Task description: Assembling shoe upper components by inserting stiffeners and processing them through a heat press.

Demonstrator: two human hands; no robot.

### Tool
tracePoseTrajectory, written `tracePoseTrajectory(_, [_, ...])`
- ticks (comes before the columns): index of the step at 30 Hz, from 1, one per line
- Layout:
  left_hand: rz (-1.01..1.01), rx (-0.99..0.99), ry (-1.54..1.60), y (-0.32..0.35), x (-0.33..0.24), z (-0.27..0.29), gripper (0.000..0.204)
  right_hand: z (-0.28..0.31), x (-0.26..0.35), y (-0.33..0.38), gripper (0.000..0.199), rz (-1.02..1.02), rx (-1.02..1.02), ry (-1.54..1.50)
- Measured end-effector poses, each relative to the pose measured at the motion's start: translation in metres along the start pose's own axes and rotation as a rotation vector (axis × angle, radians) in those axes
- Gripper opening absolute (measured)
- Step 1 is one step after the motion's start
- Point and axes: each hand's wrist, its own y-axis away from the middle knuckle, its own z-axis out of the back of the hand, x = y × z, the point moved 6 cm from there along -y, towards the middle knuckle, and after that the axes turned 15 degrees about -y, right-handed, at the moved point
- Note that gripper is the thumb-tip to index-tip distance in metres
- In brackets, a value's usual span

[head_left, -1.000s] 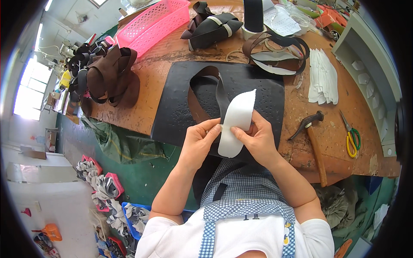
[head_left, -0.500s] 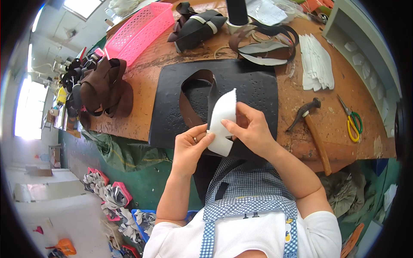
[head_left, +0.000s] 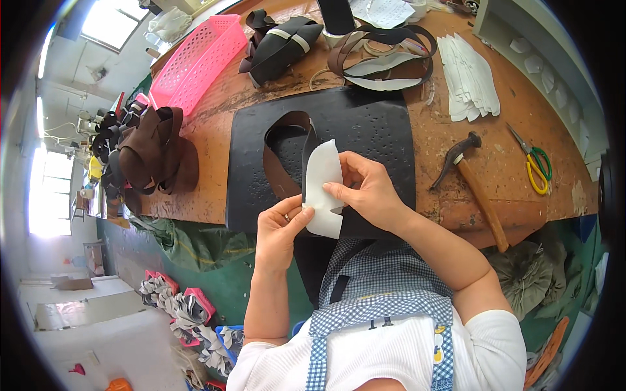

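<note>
A curved white piece of sheet material [head_left: 323, 195] with a small notch at its lower right edge is held between my two hands. My left hand [head_left: 282, 228] pinches its left edge together with a dark strip. My right hand [head_left: 368, 189] grips its right edge, thumb on top and fingers behind. The strip is a brown and black looped band [head_left: 279, 171], which curves away over the black mat [head_left: 378, 150]. Where the band runs behind the white piece is hidden.
On the wooden bench a hammer [head_left: 479, 195] and scissors [head_left: 536, 163] lie right, below stacked white pieces [head_left: 468, 81]. Brown bands [head_left: 153, 153] are heaped left, by a pink basket [head_left: 195, 62]. Black bundled bands [head_left: 282, 52] and another looped band [head_left: 385, 68] lie at the back.
My hands and the white piece have shifted slightly left in the picture, and the piece is now turned more upright and flatter to view. Both hands keep their grip.
</note>
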Motion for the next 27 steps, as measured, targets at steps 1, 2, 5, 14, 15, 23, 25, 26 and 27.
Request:
tracePoseTrajectory(1, [-0.004,-0.008,0.000,0.001,-0.001,0.001,0.034,-0.002,0.000,0.001,0.026,0.002,0.008,0.000])
tracePoseTrajectory(2, [0.007,-0.004,-0.019,0.003,-0.001,0.000,0.032,-0.002,-0.002,0.002,0.026,-0.011,-0.001,0.016])
tracePoseTrajectory(5, [0.003,-0.015,-0.111,0.008,-0.004,-0.004,0.030,-0.010,-0.009,0.008,0.026,-0.031,-0.001,0.021])
tracePoseTrajectory(14, [0.007,0.055,-0.100,0.017,0.000,-0.004,0.039,-0.007,-0.016,0.005,0.024,-0.015,0.016,-0.056])
tracePoseTrajectory(15, [0.003,0.068,-0.055,0.017,0.000,-0.003,0.044,-0.008,-0.014,0.004,0.024,-0.019,0.012,-0.045])
tracePoseTrajectory(23, [-0.008,0.032,-0.085,0.019,0.001,0.002,0.038,-0.027,-0.008,0.006,0.018,0.012,0.010,0.066])
tracePoseTrajectory(25, [0.027,0.006,-0.019,0.017,0.003,0.003,0.034,-0.021,-0.011,0.001,0.020,-0.004,-0.006,0.011])
tracePoseTrajectory(26, [0.026,0.012,-0.020,0.017,0.002,0.003,0.034,-0.018,-0.010,-0.002,0.020,-0.002,-0.012,0.011])
tracePoseTrajectory(27, [0.021,0.024,-0.001,0.018,0.002,0.002,0.034,-0.015,-0.017,-0.003,0.024,-0.126,-0.001,-0.066])
